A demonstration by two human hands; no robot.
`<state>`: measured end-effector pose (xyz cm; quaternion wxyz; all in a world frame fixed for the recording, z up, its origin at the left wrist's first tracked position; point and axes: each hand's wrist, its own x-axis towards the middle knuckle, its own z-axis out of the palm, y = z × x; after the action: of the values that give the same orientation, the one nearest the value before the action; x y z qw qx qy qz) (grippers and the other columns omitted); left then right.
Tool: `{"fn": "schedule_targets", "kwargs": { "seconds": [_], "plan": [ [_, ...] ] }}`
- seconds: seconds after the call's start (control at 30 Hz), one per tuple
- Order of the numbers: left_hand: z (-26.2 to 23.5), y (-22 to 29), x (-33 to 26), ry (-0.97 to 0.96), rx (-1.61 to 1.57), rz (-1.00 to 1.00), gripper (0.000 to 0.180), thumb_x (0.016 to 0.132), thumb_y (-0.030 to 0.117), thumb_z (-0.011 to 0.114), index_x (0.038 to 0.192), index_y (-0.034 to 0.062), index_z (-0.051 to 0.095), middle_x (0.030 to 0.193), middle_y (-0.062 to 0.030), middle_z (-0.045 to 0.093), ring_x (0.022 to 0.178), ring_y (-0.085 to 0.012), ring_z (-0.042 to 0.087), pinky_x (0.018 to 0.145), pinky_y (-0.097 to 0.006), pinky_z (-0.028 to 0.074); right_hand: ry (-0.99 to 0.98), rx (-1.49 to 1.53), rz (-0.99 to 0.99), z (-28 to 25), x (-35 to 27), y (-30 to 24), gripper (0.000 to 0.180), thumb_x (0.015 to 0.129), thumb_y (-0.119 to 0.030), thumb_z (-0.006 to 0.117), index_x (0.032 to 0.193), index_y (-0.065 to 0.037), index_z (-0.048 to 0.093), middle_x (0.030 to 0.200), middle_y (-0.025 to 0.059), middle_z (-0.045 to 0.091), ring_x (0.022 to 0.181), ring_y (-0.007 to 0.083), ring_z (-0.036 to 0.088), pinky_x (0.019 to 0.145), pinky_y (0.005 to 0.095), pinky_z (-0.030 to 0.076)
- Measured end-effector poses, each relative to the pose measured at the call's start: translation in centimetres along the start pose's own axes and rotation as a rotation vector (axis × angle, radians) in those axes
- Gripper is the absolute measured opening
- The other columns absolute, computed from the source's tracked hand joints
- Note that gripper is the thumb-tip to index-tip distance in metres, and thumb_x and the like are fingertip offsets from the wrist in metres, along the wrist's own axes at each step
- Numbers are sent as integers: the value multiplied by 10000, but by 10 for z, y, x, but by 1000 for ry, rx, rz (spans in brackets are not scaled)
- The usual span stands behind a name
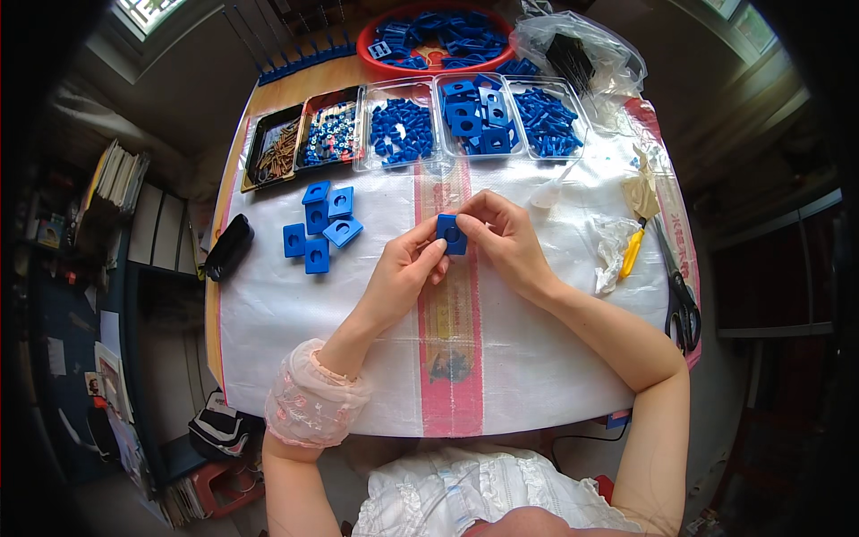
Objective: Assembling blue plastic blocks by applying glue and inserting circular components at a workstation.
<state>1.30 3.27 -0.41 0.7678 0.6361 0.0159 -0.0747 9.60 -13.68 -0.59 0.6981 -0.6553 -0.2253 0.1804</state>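
Observation:
Both my hands meet over the middle of the table on a small blue square plastic block (452, 234) with a round hole. My left hand (404, 271) pinches its lower left side. From the right, my right hand (503, 240) grips its top and right edge. To the left, several similar blue square blocks (319, 226) lie in a loose cluster on the white woven sheet (295, 313).
A row of trays runs along the far edge: brown parts (277, 150), small mixed bits (331, 132), blue pieces (402, 131), blue square blocks (472, 115), blue pegs (547, 121). A red bowl (438, 38), plastic bag (582, 54), yellow-handled tool (632, 252), scissors (680, 300) and a black case (229, 247) surround them.

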Motion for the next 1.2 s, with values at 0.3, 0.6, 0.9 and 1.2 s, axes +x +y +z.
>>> {"fn": "schedule_targets", "kwargs": {
  "seconds": [0.3,0.6,0.9,1.2],
  "plan": [
    [4,1,-1,4,63,5,381,1029,121,480,1393,13,511,851,38,570,731,-18,489,640,-170,412,19,-38,-41,3,1,6,141,926,-167,674,934,-28,653,784,5,664,689,29,560,575,206,410],
    [1,-2,-3,6,70,13,372,1027,112,479,1384,18,520,848,31,576,732,-23,503,644,-178,429,24,-85,-78,8,0,7,162,938,-184,659,905,-26,644,768,0,653,682,29,559,583,202,407],
    [5,1,-1,6,98,4,356,1022,101,470,1365,43,543,825,40,570,718,-25,513,635,-191,452,49,58,-3,1,0,5,135,913,-141,695,893,-17,646,768,-8,648,679,24,545,576,198,419],
    [6,5,-1,6,102,9,372,1025,90,458,1390,46,521,884,22,574,726,-28,508,640,-188,453,0,73,-6,6,-3,-1,104,898,-68,689,961,5,651,851,37,683,769,45,620,666,199,499]
  ]
}}
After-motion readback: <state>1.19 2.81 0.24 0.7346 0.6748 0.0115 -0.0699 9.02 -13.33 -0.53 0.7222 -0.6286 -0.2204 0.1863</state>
